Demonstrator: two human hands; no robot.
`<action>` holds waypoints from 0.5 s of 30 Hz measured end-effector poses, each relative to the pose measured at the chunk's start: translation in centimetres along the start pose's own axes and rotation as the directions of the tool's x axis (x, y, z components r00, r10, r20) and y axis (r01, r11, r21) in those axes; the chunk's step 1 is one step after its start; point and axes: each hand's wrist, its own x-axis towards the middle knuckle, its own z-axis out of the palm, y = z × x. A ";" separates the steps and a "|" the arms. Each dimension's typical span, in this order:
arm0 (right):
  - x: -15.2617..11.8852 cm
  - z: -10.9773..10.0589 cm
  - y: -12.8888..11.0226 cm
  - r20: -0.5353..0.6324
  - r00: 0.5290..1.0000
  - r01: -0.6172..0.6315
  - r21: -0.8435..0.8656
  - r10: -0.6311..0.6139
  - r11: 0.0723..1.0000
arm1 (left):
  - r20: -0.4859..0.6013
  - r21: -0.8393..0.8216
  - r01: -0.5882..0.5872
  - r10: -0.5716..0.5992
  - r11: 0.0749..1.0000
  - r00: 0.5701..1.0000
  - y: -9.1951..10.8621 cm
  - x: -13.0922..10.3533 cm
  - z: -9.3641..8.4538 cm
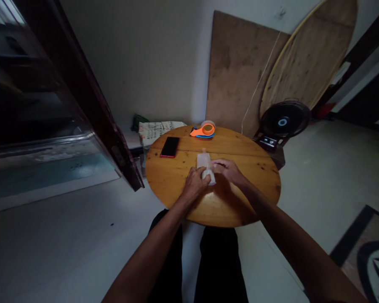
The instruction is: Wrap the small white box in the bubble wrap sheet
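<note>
A small whitish, semi-translucent wrapped packet [204,160] lies on the round wooden table [240,198]. It looks like plastic or bubble wrap, but I cannot tell what is inside. My left hand [195,181] grips its near part, thumb and fingers across the top, hiding some of it. At the packet's right edge is my right hand [229,170], its fingers stretched toward the packet; whether the tips touch it is hard to see. A short pale strip sticks out at the packet's far end.
An orange and blue tape dispenser [207,129] and a dark phone with a red edge [169,147] lie on the table's far side. A black round fan-like device [284,121] stands beyond the right edge. Boards [236,67] lean against the wall.
</note>
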 end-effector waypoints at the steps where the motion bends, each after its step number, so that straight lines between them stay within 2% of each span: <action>1: 0.1 -0.2 0.2 -0.047 0.995 -0.085 0.037 0.087 0.996 | -0.002 -0.001 0.006 -0.006 1.000 1.000 0.0 0.0 0.0; 3: 0.3 -0.4 0.6 -0.058 0.959 -0.270 0.097 0.277 0.958 | -0.004 -0.007 0.016 -0.016 1.000 1.000 0.1 0.0 0.1; 5: 0.8 -0.4 0.7 -0.008 0.915 -0.398 0.132 0.402 0.908 | -0.009 -0.007 0.029 -0.029 1.000 1.000 0.1 0.0 0.1; 11: 3.7 0.7 0.5 0.110 0.869 -0.491 0.087 0.482 0.867 | -0.018 -0.028 0.025 -0.025 0.999 1.000 0.2 -0.1 0.1; 15: 5.3 1.4 0.2 0.140 0.832 -0.544 0.015 0.537 0.839 | -0.005 -0.026 0.048 -0.048 0.998 0.999 0.3 -0.2 0.1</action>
